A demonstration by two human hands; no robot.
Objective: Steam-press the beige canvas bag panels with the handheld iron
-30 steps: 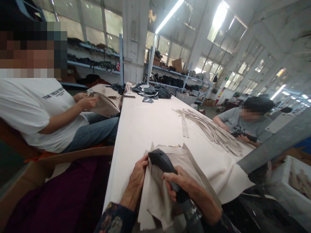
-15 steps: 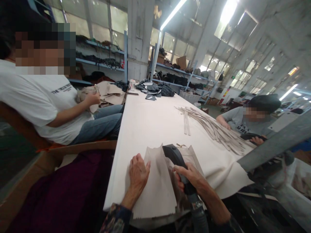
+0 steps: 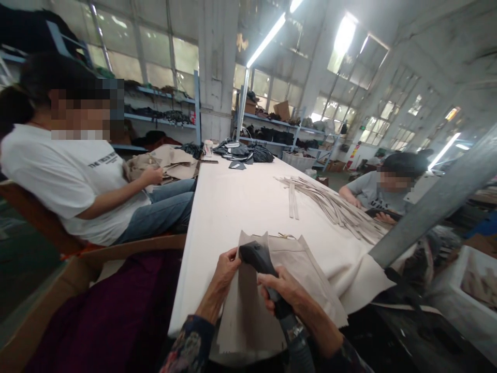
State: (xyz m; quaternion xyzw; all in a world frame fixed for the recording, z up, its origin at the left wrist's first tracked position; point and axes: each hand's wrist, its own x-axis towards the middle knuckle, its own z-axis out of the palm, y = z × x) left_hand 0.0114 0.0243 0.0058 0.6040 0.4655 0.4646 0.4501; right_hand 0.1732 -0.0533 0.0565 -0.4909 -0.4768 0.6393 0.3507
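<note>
Beige cloth (image 3: 248,305) lies at the near end of the table (image 3: 233,202). There the left hand (image 3: 225,269), loose half a second ago, now pinches the cloth's edge; the right hand (image 3: 285,290) grips a black tool (image 3: 256,256).

1 head camera, facing forward, down.

Dark sleeves (image 3: 190,336) with floral print

The person's left forearm (image 3: 210,303) and right forearm (image 3: 321,327) reach forward and inward. The left hand (image 3: 225,268) pinches with thumb and fingertips together; the right hand (image 3: 280,291) is wrapped in a closed grip, thumb pointing left.
</note>
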